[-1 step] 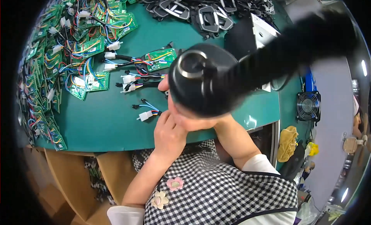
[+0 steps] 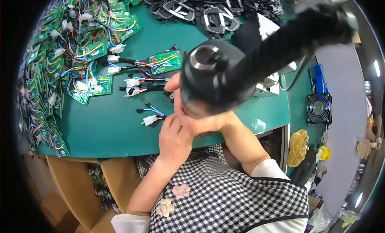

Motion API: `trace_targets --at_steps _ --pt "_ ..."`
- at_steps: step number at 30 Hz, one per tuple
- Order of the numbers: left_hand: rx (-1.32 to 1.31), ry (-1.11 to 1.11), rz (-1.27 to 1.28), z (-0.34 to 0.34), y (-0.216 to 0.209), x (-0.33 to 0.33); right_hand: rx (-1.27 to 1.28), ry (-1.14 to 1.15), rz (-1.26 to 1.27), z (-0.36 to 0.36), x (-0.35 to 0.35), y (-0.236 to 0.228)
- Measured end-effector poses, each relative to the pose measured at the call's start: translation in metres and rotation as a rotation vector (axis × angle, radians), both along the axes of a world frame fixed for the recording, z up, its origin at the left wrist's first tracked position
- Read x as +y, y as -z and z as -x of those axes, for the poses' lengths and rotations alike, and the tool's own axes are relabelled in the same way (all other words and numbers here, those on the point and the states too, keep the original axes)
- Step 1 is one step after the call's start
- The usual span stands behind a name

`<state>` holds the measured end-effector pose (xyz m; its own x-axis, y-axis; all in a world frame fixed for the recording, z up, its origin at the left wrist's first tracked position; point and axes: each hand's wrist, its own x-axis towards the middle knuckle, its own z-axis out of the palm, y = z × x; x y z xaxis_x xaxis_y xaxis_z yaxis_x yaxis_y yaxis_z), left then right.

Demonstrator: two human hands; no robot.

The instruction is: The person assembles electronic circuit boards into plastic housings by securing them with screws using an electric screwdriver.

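Observation:
My left hand is closed near the front edge of the bench, its curled fingers against my right hand. Wires with a white plug connector come out beside its fingertips; what the fingers press on is hidden. My right hand is wrapped under a black, round-topped tool that looks like an electric screwdriver, with a metal ring on top and a thick black cord. The tool is blurred and hides most of that hand and the work below. Further off lies a green circuit board with coloured wires.
Heaped circuit boards with wires fill the left side of the green bench. Black plastic frames pile up at the back. Right of the bench are a small fan and a yellow glove.
The black tool's top and its cord have shifted, the top slightly right. More of a white box behind them shows. Both hands stay nearly in place.

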<state>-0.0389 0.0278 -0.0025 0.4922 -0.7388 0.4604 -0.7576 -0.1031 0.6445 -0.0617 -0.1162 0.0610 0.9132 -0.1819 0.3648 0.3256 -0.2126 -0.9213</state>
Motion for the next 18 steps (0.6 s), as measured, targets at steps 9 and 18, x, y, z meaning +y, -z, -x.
trace_targets --at_steps 9,18 --pt "0.019 -0.018 -0.121 0.003 -0.009 -0.004 -0.670 0.722 -0.085 0.089 -0.079 -0.061" --pt "0.064 -0.019 -0.158 -0.002 -0.007 -0.002 -0.390 0.790 -0.154 0.092 -0.066 -0.041"
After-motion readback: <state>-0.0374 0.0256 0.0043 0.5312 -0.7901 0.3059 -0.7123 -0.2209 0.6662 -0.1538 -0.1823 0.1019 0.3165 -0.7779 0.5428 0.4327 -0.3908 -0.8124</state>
